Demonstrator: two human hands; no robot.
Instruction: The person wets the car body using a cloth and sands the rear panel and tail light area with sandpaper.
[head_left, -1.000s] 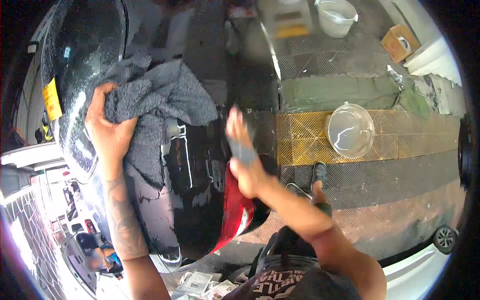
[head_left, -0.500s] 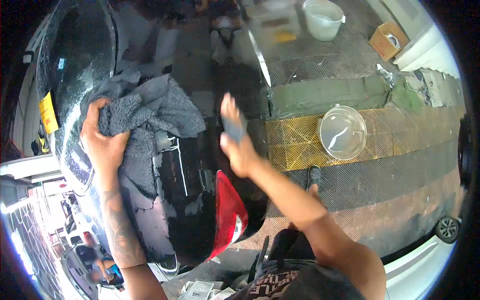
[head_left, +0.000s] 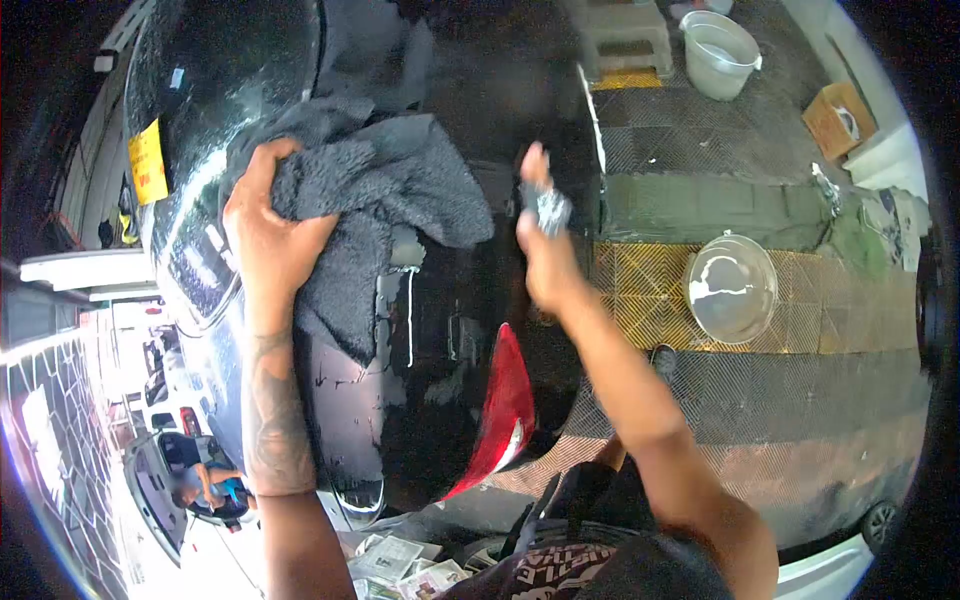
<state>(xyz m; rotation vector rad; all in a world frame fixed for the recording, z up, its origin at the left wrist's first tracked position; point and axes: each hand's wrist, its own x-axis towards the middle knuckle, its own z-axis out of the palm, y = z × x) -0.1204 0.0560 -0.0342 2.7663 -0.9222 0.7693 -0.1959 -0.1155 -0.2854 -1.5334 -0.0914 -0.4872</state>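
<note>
My left hand [head_left: 272, 235] is closed on a fluffy dark grey towel [head_left: 365, 205], which lies bunched over the rear of a wet black car [head_left: 430, 400]. Part of the towel hangs down near the left part of the panel. My right hand [head_left: 552, 268] is at the car's right rear body, above the red tail light [head_left: 508, 410]. Under its fingers and thumb sits a small, shiny grey pad or block [head_left: 550, 210]; its exact kind is not clear, and some motion blur covers it. Water streaks and drops show on the paint and rear window.
On the tiled floor to the right stand a round bucket [head_left: 735, 336] and a whitish bucket [head_left: 720, 78]. A cardboard box [head_left: 835, 118] and green cloth [head_left: 690, 212] lie beyond. Papers [head_left: 395, 558] are below the car. Another person [head_left: 210, 487] sits at lower left.
The view has shifted, so the car and buckets appear further right. My right hand has moved slightly up the panel, away from the tail light. My left hand stays on the towel.
</note>
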